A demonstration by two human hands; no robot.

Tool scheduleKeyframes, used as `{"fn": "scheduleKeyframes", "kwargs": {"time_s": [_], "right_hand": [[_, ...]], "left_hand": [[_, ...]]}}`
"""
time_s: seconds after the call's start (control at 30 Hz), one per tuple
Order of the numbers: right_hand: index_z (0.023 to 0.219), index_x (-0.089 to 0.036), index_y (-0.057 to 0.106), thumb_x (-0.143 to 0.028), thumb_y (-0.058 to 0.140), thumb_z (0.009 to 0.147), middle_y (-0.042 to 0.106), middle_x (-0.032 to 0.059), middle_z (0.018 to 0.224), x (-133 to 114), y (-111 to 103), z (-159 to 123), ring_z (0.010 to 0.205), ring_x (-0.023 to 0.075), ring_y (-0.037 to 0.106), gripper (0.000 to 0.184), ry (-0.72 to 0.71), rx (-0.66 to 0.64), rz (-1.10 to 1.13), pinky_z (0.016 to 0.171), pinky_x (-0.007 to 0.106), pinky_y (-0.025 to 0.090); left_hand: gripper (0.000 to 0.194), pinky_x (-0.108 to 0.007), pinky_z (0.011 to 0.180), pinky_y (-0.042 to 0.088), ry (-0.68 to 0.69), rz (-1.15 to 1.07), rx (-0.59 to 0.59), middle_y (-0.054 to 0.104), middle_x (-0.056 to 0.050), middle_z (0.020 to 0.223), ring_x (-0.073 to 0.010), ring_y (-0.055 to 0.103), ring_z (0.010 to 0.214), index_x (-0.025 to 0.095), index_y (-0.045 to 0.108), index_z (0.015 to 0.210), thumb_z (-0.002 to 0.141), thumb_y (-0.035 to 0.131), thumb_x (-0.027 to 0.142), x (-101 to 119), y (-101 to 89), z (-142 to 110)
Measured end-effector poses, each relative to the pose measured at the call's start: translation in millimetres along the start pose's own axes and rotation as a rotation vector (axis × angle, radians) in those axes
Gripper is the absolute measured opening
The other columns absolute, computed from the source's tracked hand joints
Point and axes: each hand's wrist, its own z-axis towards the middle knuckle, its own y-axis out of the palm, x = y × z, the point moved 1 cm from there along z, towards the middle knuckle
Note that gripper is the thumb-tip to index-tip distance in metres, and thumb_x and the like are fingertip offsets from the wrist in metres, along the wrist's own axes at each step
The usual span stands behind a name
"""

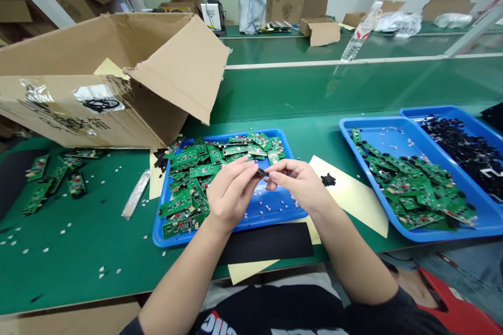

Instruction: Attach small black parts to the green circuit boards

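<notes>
Above the near blue tray (161,238), my left hand (231,191) and my right hand (302,183) meet fingertip to fingertip. Both are closed in a pinch on one small black part (262,171); the fingers cover most of it, so its exact shape is hidden. Heaped under and beyond my hands are green circuit boards (204,170), filling the left and back of the tray. Small white bits (267,208) lie scattered across the tray's bare front right. To the right of my right hand, a little pile of black pieces (328,180) rests on yellow paper (353,193).
At the left stands a big open cardboard box (157,110), its flap leaning toward the tray. Loose boards (47,188) lie at far left. On the right are a second blue tray (377,128) with boards and another (416,111) with black parts. A black strip (271,243) lies in front.
</notes>
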Motion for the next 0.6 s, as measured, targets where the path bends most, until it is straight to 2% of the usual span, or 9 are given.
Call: {"fn": "scheduleKeyframes", "kwargs": {"time_s": [0.17, 0.37, 0.53, 0.6], "right_hand": [[0.071, -0.018, 0.068, -0.036, 0.078, 0.065, 0.064, -0.0032, 0.054, -5.6, 2.5, -2.3, 0.052, 0.0108, 0.062, 0.021, 0.004, 0.040, 0.006, 0.056, 0.026, 0.053], [0.071, -0.018, 0.068, -0.031, 0.076, 0.068, 0.062, -0.0040, 0.052, -7.2, 2.5, -4.4, 0.050, 0.0091, 0.060, 0.016, 0.007, 0.011, 0.003, 0.054, 0.024, 0.050], [0.080, -0.017, 0.066, -0.030, 0.072, 0.073, 0.063, -0.0039, 0.055, -6.4, -0.1, -5.4, 0.053, 0.0096, 0.062, 0.016, -0.015, -0.019, -0.067, 0.056, 0.024, 0.051], [0.086, -0.017, 0.064, -0.030, 0.071, 0.074, 0.063, -0.0043, 0.057, -6.8, -0.7, -6.1, 0.054, 0.0101, 0.062, 0.019, -0.047, -0.008, -0.138, 0.056, 0.024, 0.051]], "left_hand": [[0.034, -0.029, 0.075, 0.060, -0.051, 0.029, -0.034, 0.072, -0.004, 0.095, -0.0178, 0.070, 0.087, 0.020, 0.060, 0.107, 0.076, 0.072, 0.014, 3.2, -1.6, -2.2], [0.035, -0.028, 0.074, 0.059, -0.058, -0.027, -0.055, 0.073, -0.004, 0.098, -0.0171, 0.070, 0.087, 0.021, 0.060, 0.107, 0.075, 0.074, 0.015, 4.3, -3.0, -2.2], [0.038, -0.026, 0.078, 0.058, -0.053, -0.156, -0.117, 0.072, -0.006, 0.100, -0.0161, 0.069, 0.090, 0.019, 0.060, 0.107, 0.073, 0.074, 0.011, 2.2, -3.3, 1.7], [0.038, -0.026, 0.079, 0.057, -0.092, -0.215, -0.133, 0.071, -0.005, 0.100, -0.0156, 0.069, 0.090, 0.020, 0.061, 0.108, 0.073, 0.074, 0.011, 0.9, -3.1, 1.6]]}}
